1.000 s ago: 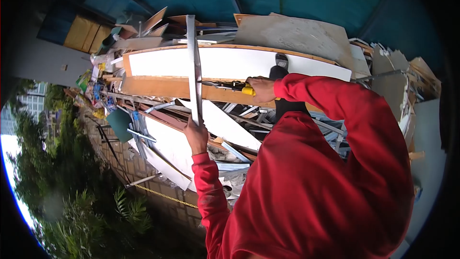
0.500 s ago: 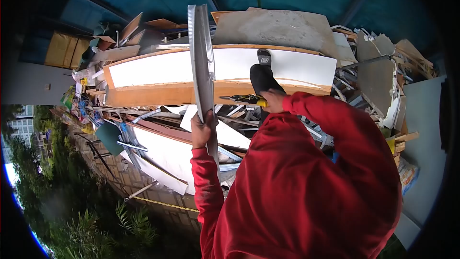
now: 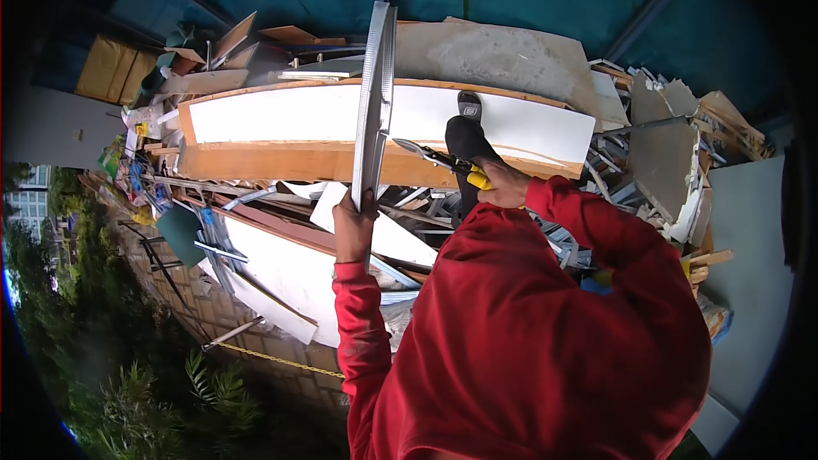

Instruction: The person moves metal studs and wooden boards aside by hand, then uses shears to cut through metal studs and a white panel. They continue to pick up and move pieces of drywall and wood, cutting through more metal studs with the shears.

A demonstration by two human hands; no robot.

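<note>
Metal strip (image 3: 375,94), outdoors over a heap of boards (image 3: 281,115): long axis upright, top pointing away. Left hand (image 3: 352,226) grips its lower end. Right hand (image 3: 504,186) holds snips (image 3: 434,158), blades pointing at the strip.

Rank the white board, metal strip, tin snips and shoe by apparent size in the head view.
1. white board
2. metal strip, though nearer the camera
3. tin snips and shoe: about alike, the shoe farther off, so unranked
</note>
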